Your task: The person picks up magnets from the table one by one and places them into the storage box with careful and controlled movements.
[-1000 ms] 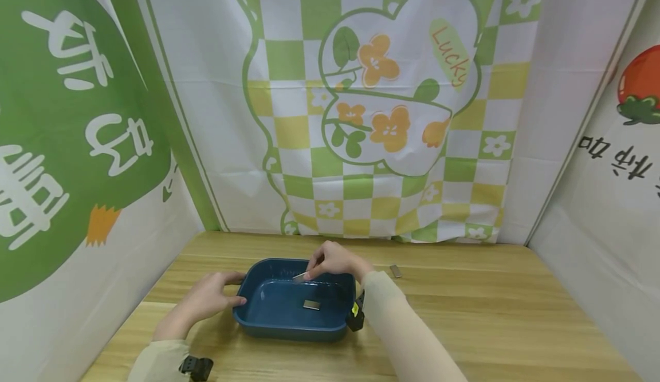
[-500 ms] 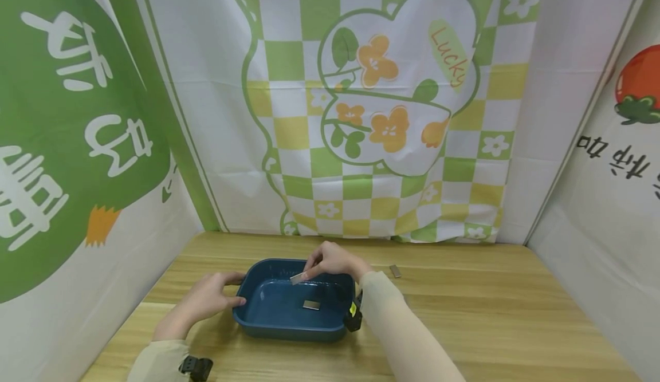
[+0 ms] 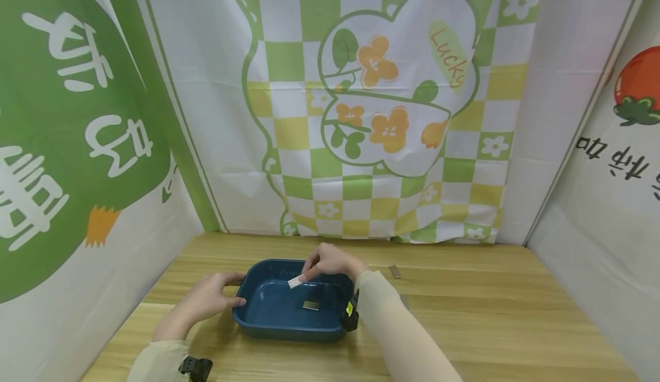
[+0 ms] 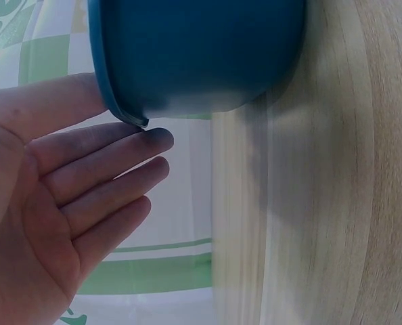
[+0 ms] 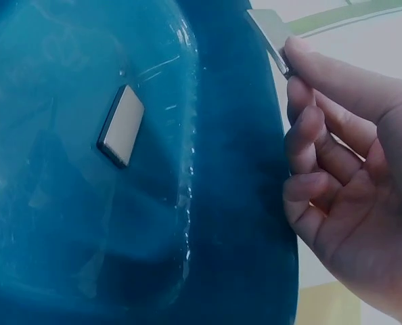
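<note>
A deep blue rectangular basin stands on the table, its inside glossy with bright glints. At its left end my left hand holds the rim, thumb over the edge and the other fingers outside, mostly straight. In the right wrist view my right hand pinches a thin silver rectangular plate by one end between thumb and index finger. The head view has this plate over the basin's far part, tilted, its pale face up. A similar small plate lies flat on the basin floor, silver on top with a dark edge.
Another small metal plate lies on the wooden table, right of the basin. Printed cloth hangs behind and at both sides of the table. Black wrist cameras sit on both sleeves.
The plate in my right hand has turned, now showing its broad pale face instead of a thin edge, and has shifted slightly left and down. The left hand stays put.
</note>
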A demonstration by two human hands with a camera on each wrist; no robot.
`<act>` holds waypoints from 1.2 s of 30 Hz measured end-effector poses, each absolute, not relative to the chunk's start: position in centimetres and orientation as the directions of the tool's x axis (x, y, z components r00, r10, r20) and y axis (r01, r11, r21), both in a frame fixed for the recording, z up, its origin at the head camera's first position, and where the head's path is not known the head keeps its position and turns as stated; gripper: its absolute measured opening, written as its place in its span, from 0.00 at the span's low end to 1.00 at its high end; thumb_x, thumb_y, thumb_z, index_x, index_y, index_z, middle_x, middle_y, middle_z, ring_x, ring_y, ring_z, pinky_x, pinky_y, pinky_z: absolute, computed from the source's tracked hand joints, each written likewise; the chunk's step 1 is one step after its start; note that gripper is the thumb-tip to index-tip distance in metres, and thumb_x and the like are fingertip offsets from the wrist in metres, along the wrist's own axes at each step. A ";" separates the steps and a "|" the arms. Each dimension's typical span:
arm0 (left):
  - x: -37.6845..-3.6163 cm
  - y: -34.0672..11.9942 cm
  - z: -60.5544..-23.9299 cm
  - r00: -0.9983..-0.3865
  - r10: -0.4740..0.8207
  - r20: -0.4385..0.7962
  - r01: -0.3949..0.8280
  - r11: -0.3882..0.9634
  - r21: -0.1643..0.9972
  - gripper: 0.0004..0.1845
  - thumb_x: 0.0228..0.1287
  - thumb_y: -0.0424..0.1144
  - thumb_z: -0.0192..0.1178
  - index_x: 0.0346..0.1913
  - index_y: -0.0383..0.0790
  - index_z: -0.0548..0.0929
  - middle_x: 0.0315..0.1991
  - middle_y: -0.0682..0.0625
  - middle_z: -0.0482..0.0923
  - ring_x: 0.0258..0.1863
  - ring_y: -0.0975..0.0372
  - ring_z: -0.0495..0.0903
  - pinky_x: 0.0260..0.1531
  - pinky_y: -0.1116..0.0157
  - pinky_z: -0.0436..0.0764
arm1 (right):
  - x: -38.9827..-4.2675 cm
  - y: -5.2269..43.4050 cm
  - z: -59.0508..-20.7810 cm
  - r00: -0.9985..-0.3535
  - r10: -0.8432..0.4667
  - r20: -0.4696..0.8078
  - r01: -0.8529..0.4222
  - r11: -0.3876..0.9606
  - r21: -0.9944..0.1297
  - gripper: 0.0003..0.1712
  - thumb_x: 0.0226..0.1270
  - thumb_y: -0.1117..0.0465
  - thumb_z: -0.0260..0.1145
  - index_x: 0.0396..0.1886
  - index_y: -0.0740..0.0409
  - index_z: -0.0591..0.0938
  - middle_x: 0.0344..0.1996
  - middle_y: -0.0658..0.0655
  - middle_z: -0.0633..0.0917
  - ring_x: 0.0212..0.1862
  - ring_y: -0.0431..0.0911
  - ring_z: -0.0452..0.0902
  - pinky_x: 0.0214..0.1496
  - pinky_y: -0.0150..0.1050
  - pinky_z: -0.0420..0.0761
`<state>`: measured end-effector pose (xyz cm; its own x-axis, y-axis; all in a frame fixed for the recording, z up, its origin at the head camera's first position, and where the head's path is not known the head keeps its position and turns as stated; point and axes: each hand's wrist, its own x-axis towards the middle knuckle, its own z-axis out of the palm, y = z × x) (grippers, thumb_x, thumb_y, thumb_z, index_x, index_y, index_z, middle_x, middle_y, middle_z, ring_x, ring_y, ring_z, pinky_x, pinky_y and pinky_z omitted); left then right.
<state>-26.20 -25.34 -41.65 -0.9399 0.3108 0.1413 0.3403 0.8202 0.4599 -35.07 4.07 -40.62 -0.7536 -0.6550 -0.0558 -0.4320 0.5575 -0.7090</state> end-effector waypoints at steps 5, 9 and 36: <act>-26.2 -25.3 -41.7 -0.939 0.313 0.145 0.344 0.821 0.457 0.28 0.51 0.42 0.71 0.55 0.34 0.79 0.50 0.40 0.82 0.54 0.45 0.78 0.54 0.44 0.74 | -35.0 3.9 -40.8 -0.755 -0.653 -0.055 -0.421 0.548 -0.723 0.05 0.55 0.55 0.73 0.27 0.50 0.89 0.25 0.46 0.87 0.29 0.42 0.78 0.32 0.30 0.76; -26.3 -25.3 -41.7 -0.937 0.315 0.151 0.349 0.820 0.454 0.28 0.51 0.42 0.71 0.55 0.34 0.79 0.50 0.40 0.82 0.53 0.45 0.78 0.54 0.44 0.74 | -34.9 3.8 -40.8 -0.752 -0.656 -0.058 -0.419 0.545 -0.727 0.04 0.55 0.56 0.73 0.28 0.51 0.89 0.24 0.47 0.87 0.29 0.42 0.79 0.34 0.33 0.80; -26.3 -25.3 -41.8 -0.936 0.318 0.152 0.351 0.805 0.479 0.28 0.51 0.41 0.71 0.55 0.34 0.79 0.50 0.40 0.82 0.53 0.44 0.78 0.54 0.44 0.74 | -34.6 5.2 -40.4 -0.746 -0.656 -0.114 -0.375 0.556 -0.742 0.09 0.65 0.55 0.65 0.38 0.53 0.87 0.30 0.50 0.87 0.34 0.43 0.84 0.42 0.38 0.84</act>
